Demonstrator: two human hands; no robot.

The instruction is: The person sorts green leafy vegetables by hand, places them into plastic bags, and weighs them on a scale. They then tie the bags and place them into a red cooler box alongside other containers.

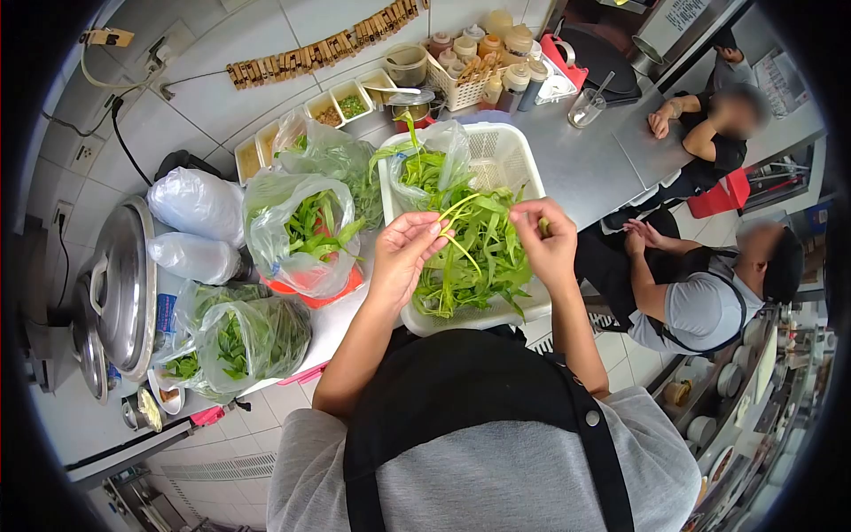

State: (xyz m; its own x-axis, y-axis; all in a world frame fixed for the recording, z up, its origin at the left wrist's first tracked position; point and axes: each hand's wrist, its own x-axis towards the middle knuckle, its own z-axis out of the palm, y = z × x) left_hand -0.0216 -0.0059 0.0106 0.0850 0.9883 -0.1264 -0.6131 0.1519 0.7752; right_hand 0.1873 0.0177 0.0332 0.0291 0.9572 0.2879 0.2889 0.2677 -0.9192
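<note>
Above a white plastic basket (pixel 537 174), my left hand (pixel 406 253) pinches the light-green stems (pixel 462 206) of a leafy green that looks like water spinach. My right hand (pixel 546 238) is closed at the leafy end, its thumb and fingertips pressed together on the greens. Loose leafy greens (pixel 470 266) fill the near part of the basket under both hands. A clear plastic bag (pixel 448 146) with more greens stands in the basket's far left part. Left of my left hand is an open plastic bag of greens (pixel 306 226), resting in an orange-red container (pixel 332 295).
More bagged greens (pixel 257 341) and large metal lids (pixel 124 288) are at the left. Seasoning trays (pixel 353 105), a bottle basket (pixel 461 84) and a glass (pixel 585 109) line the back. Two people (pixel 691 284) (pixel 709 133) are at the right.
</note>
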